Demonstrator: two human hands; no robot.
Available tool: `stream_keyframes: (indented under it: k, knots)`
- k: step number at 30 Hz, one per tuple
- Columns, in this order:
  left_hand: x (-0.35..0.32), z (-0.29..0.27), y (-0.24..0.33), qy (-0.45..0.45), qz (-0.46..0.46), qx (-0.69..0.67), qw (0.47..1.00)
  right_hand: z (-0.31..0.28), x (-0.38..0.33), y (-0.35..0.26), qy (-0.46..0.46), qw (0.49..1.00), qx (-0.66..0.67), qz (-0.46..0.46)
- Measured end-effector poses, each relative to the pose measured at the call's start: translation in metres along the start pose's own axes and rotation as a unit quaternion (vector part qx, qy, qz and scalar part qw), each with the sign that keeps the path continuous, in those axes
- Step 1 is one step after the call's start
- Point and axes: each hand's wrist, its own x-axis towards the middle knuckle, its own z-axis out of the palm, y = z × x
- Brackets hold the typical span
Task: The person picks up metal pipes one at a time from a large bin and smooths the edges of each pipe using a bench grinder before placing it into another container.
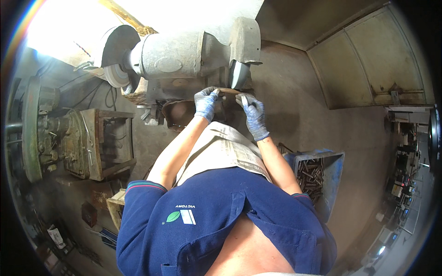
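Observation:
Both my hands wear blue-grey gloves and together hold a short brown metal piece [229, 91] against the right wheel [239, 73] of a grey bench grinder [175, 55]. My left hand [205, 102] grips the piece's left end. My right hand [252, 112] pinches its right end just below the wheel. The middle of the piece shows between the two hands; its ends are covered by the gloves.
The grinder's left wheel [115, 73] sits at the upper left. A blue crate [334, 165] full of several brown metal pieces stands by my right side. An old green machine [46, 133] and a rusty box frame [110, 142] stand to my left. A newspaper sheet [225, 149] covers my lap.

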Motion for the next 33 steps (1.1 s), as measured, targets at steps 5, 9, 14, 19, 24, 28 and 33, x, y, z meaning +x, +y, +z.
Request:
stream_keyframes:
  k: [5,9,14,19,24,28,33]
  knots:
    - [0.002,-0.006,0.001,0.013,0.013,-0.003,1.0,0.007,0.001,0.002,0.002,1.0,0.028,0.003]
    - [0.006,0.011,-0.009,-0.011,-0.022,0.028,0.999,-0.011,0.0,0.002,0.034,0.995,0.093,0.026]
    - [0.008,0.021,-0.016,-0.026,-0.046,-0.001,0.999,-0.025,0.0,0.006,0.061,0.994,0.08,0.048]
    - [0.014,0.004,-0.012,-0.01,-0.013,0.032,0.999,-0.007,0.002,0.006,0.034,0.995,0.082,0.041]
    - [0.021,-0.013,-0.005,0.003,-0.015,0.026,1.0,0.011,0.006,0.011,0.028,0.994,0.087,0.054]
    - [0.022,-0.025,-0.002,-0.003,-0.003,0.02,1.0,0.02,0.007,0.01,0.021,0.989,0.128,0.065]
    - [-0.008,-0.033,0.018,-0.054,0.029,0.037,0.997,0.021,-0.008,-0.003,-0.026,0.998,0.0,-0.064]
